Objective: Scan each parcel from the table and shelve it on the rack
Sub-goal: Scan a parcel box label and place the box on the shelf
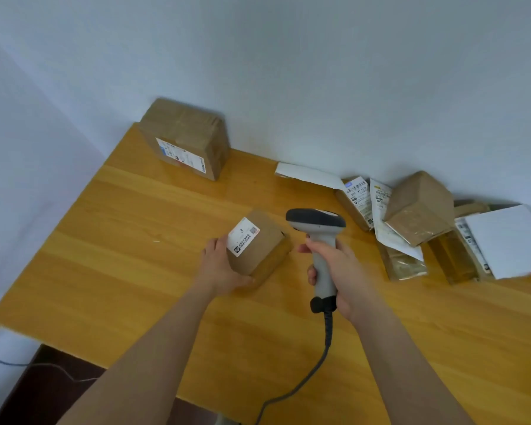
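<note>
A small brown cardboard parcel (262, 243) with a white label marked 3 sits near the middle of the wooden table (129, 240). My left hand (219, 268) grips its near left side, thumb under the front corner. My right hand (337, 271) holds the handle of a grey and white barcode scanner (318, 231), whose dark head points left toward the parcel's label. The scanner's cable hangs down off the table's front edge.
A bigger taped box (187, 139) stands at the back left against the wall. A heap of several parcels, white envelopes and labelled packets (417, 216) lies along the back right. The table's left edge drops to a dark floor (43, 391).
</note>
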Tool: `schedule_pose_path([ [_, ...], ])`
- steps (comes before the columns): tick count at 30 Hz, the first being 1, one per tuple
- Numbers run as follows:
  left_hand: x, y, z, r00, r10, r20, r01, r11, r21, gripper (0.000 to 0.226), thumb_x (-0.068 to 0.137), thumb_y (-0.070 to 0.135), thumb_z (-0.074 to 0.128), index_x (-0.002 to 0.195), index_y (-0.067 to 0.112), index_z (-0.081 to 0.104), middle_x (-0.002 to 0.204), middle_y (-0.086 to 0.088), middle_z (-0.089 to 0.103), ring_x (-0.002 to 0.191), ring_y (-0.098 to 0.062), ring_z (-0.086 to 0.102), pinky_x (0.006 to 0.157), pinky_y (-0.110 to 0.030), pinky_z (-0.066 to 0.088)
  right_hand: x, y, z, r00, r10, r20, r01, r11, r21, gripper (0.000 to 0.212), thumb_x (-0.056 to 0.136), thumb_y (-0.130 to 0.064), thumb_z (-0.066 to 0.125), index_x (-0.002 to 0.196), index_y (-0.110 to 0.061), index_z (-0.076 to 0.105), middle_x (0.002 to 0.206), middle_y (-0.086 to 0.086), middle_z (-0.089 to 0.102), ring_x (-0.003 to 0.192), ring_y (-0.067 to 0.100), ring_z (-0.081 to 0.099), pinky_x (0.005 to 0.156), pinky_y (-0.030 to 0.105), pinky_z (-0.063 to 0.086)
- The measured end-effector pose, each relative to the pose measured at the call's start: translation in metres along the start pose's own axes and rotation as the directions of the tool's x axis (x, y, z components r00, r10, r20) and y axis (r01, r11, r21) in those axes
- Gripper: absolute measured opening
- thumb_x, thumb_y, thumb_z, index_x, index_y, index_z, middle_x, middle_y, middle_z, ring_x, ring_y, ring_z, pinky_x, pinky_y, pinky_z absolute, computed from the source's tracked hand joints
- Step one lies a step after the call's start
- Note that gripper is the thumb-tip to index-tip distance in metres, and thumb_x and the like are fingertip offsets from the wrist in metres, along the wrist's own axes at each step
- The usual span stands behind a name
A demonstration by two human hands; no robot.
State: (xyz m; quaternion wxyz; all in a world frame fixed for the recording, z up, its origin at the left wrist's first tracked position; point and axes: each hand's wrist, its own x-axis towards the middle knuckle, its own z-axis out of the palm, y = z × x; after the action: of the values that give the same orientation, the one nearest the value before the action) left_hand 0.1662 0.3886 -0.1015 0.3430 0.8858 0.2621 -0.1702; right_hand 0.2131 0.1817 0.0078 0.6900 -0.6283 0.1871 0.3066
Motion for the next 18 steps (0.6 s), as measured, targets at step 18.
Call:
schedule_pose_path([
  [18, -0.041, -0.016, 0.01, 0.871, 0.387, -0.304, -0.258, 0.885, 0.386, 0.066, 0.067, 0.027, 0.087, 0.123, 0.019, 0.053, 0.119, -0.005, 0.033, 0.107, -0.023, 0.031, 0.087, -0.041, 0.045, -0.014, 0.017, 0.004, 1.0, 0.027, -0.014, -0.027, 1.0, 0.008, 0.02, 0.094, -0.017, 0.063, 0.113, -0.017, 0.059, 0.1, 0.009, 0.071, 0.049, 0.013, 0.048, 0.051, 0.028, 0.044],
])
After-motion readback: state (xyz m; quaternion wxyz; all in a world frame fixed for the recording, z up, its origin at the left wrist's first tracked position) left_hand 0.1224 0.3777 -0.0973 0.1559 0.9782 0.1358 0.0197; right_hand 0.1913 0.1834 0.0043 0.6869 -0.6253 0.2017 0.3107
